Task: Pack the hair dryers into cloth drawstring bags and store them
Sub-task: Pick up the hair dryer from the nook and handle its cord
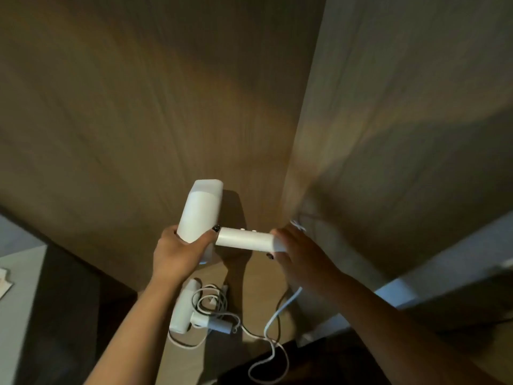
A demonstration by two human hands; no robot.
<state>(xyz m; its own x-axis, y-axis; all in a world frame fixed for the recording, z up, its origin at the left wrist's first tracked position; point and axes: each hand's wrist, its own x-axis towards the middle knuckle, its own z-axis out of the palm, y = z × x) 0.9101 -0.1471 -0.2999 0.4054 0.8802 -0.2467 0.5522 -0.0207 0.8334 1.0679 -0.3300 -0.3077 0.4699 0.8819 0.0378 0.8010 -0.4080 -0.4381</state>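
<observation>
- Head view: your left hand (177,252) wraps the rear of the barrel of a white hair dryer (201,215), held up just below centre of the picture, nozzle pointing toward 12 o'clock.
- Your right hand (294,250) closes around the end of that dryer's handle (244,238), which sticks out toward 3 o'clock.
- A white cord (280,309) drops from under your right hand toward 6 o'clock.
- A second hair dryer (183,309) lies on the wooden tabletop (97,134) at 6 o'clock, below your left wrist, its coiled cord (213,301) just beside it.
</observation>
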